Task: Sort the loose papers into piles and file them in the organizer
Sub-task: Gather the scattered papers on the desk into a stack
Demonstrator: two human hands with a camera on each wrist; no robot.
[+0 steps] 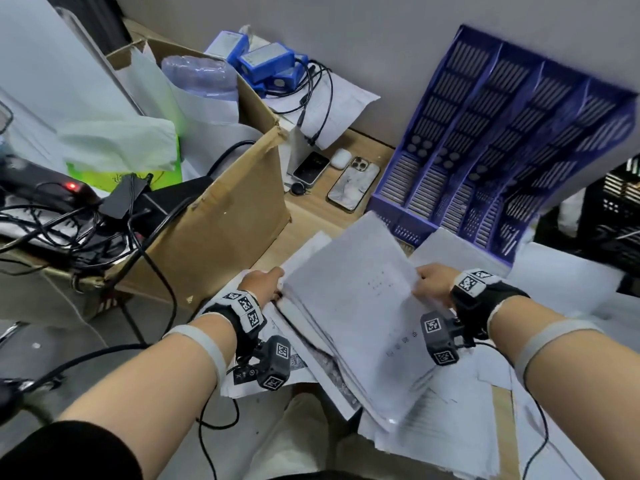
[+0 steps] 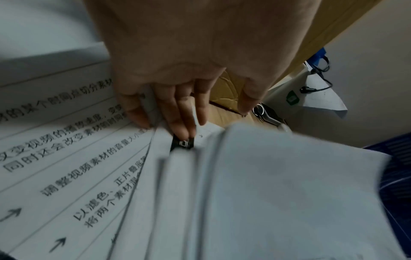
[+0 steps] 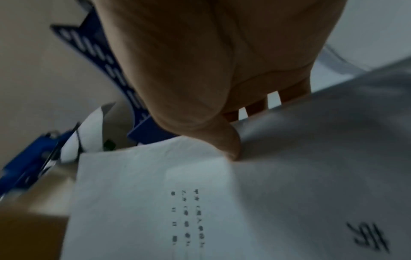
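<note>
A thick stack of white printed papers (image 1: 349,306) is held tilted above the desk between both hands. My left hand (image 1: 263,282) grips its left edge, fingers slipped between the sheets (image 2: 177,123). My right hand (image 1: 433,284) pinches the right edge, thumb (image 3: 229,146) on the top sheet (image 3: 155,202) and fingers under it. The blue slotted organizer (image 1: 502,140) stands against the wall behind the stack, its compartments showing no papers. More loose sheets (image 1: 450,427) lie spread on the desk underneath.
A cardboard box (image 1: 221,216) full of bags and cables stands to the left. Two phones (image 1: 353,183) and an earbud case (image 1: 341,157) lie on the desk before the wall. Blue battery packs (image 1: 266,62) with cables sit behind. A black crate (image 1: 620,209) is at the right.
</note>
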